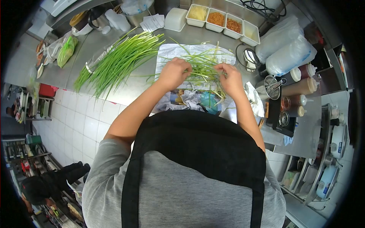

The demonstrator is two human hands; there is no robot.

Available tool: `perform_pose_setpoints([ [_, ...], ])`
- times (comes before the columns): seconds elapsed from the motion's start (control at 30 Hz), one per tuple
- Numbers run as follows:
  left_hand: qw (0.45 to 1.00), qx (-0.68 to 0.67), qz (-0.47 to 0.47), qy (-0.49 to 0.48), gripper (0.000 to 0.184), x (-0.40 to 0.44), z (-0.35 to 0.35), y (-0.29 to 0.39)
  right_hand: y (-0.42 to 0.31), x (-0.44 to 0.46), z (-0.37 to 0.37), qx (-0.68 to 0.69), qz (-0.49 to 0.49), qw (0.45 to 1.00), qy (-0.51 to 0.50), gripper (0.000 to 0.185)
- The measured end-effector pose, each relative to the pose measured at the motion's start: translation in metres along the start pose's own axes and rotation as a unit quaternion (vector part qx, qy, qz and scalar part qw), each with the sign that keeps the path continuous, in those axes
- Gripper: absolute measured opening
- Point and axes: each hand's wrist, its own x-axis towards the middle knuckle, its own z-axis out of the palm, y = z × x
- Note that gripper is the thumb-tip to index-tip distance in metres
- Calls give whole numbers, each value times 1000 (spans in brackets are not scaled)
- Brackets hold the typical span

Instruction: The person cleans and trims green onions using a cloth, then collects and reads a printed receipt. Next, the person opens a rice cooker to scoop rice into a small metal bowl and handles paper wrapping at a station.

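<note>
Loose green chives (203,72) lie tangled on a sheet of newspaper (164,53) on the steel counter in front of me. My left hand (175,73) is at the left side of this pile, its fingers curled closed on thin stalks. My right hand (229,78) is at the right side, thumb and fingers pinched together at the stalks' edge; what exactly sits in that pinch is too small to make out. Left of the paper lies a large bunch of long chives (119,62), with a pale band (88,68) near its left end.
White tubs of chopped food (216,19) line the back. Plastic bags (283,57), sauce bottles (304,86) and a metal container with utensils (269,88) stand at right. Crumpled paper (192,99) lies at the counter's near edge. Another person (42,186) is at lower left.
</note>
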Motion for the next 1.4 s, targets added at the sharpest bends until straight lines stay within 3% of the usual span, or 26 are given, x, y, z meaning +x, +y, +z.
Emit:
perform_pose_setpoints([
  [0.03,999,-32,-20,-14,14,2,-10,7,1,-1,-2,7,-50,998,25,22],
  [0.1,975,-173,-136,-41,10,6,-23,19,1,-1,4,240,74,967,-48,23],
  [0.13,950,-240,-192,-55,8,8,-27,24,-1,0,6,353,132,923,-82,24],
  [0.23,888,-419,-183,-40,6,12,-19,29,-29,-1,18,603,203,768,-74,27],
  [0.33,857,-470,-201,-58,7,12,-16,42,-43,-3,29,627,211,750,-13,24],
  [0.47,896,-388,-211,-52,6,8,-30,43,-25,1,9,659,220,715,78,20],
  [0.57,938,-279,-203,42,4,4,-94,39,-7,5,-21,582,232,764,154,20],
  [0.67,976,-88,-138,145,6,-1,-174,31,18,-8,-27,376,198,903,67,18],
  [0.7,979,-39,-142,138,9,-2,-193,24,14,-12,-29,131,180,975,-8,22],
  [0.73,981,10,-145,130,11,-4,-207,14,15,-14,-22,81,98,992,5,22],
  [0.8,976,109,-152,114,15,-3,-216,-14,17,-19,4,-23,-68,997,32,22],
  [0.93,956,183,-211,91,24,3,-204,-103,-11,-13,31,-49,47,995,-69,10],
  [1.03,926,345,-87,130,30,6,-171,-121,-6,-13,47,-93,15,995,-33,11],
  [1.17,975,210,-21,68,40,27,-118,-63,-11,-2,19,34,60,998,-15,7],
  [1.3,994,35,73,68,32,51,-78,-4,-28,12,-32,58,24,995,72,8],
  [1.4,984,-169,65,-1,26,65,-67,40,-30,21,-58,165,55,979,103,13],
])
